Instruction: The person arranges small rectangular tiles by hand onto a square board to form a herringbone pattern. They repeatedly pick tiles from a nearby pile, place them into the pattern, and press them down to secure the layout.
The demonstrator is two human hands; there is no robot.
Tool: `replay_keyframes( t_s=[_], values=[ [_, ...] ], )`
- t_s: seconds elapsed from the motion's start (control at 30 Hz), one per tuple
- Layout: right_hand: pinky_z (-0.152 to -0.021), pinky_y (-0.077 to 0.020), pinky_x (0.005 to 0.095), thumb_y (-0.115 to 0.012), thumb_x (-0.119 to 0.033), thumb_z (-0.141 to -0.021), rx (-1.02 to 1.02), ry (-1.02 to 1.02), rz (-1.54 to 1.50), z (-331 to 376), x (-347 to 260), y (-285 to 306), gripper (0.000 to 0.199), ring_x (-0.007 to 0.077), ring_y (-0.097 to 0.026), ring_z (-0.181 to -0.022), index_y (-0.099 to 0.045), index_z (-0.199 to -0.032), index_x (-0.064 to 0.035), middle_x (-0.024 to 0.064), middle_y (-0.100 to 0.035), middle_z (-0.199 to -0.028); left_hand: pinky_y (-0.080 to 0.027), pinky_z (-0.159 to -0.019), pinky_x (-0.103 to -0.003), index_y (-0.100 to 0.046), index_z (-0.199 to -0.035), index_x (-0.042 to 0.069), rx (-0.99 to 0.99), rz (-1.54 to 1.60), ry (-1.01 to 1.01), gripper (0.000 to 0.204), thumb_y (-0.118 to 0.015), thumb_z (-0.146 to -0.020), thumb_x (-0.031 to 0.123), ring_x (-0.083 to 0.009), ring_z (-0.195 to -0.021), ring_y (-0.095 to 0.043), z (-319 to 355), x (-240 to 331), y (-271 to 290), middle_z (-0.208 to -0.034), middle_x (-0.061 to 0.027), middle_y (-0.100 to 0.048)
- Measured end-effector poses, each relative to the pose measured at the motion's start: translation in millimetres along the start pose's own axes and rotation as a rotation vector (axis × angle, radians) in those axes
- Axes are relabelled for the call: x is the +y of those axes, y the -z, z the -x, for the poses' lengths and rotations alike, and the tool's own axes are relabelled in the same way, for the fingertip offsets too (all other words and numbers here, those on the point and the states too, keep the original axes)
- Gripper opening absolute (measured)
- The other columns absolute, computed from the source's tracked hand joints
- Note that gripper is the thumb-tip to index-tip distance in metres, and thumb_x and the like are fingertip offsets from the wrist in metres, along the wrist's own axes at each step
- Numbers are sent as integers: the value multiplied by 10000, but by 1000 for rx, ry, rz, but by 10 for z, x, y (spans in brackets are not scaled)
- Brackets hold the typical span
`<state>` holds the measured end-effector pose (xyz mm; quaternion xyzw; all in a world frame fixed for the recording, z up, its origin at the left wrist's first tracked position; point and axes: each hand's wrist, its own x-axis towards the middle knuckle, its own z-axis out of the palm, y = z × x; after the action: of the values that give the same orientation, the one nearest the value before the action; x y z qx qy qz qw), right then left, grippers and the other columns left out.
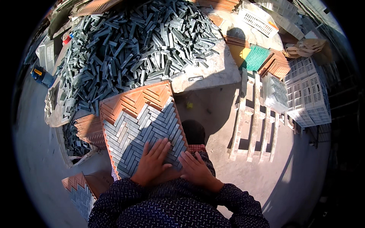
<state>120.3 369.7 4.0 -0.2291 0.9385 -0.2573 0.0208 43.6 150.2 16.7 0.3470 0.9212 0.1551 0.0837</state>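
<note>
A reddish-brown tray (131, 98) with herringbone slots slopes up from my lap toward the table. Grey stone strips (127, 133) fill much of it in a zigzag pattern, while slots at its far end are bare. My left hand (152, 161) lies flat on the strips near the tray's close end, fingers stretched forward. At the right edge, my right hand (199, 171) rests with fingers extended and their tips by the outermost strips. Neither hand grips anything. My hands and sleeves cover part of the near end.
A big heap of loose grey strips (125, 53) covers the table (216, 74) ahead. Stacked brown trays (89, 131) stand left; another filled tray (80, 192) lies lower left. To the right are a wooden pallet (253, 125), white plastic crates (308, 91) and a green sheet (256, 57).
</note>
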Motion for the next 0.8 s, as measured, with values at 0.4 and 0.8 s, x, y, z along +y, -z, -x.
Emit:
replay_keyframes(
  t_s=[0.4,0.8],
  values=[
    [-1074,-241,518,-680,-351,-766,181,-193,-49,-123,-59,33,798,398,-309,-1322,-327,-1355,55,265,-343,-1393,-113,-1115,-537,-308,-1413,46,26,96,54,786,-667,-759,293,-249,-1398,-224,-154,-5,-88,-1492,-107,-281],
    [-1099,-168,518,-637,-521,-779,128,-440,-300,-219,63,-34,985,443,-238,-1341,-184,-1395,100,293,-273,-1418,-200,-1116,-464,-283,-1429,34,296,352,388,697,-590,-857,288,-326,-1368,-269,342,-401,457,-1465,-175,-308]
  ],
)
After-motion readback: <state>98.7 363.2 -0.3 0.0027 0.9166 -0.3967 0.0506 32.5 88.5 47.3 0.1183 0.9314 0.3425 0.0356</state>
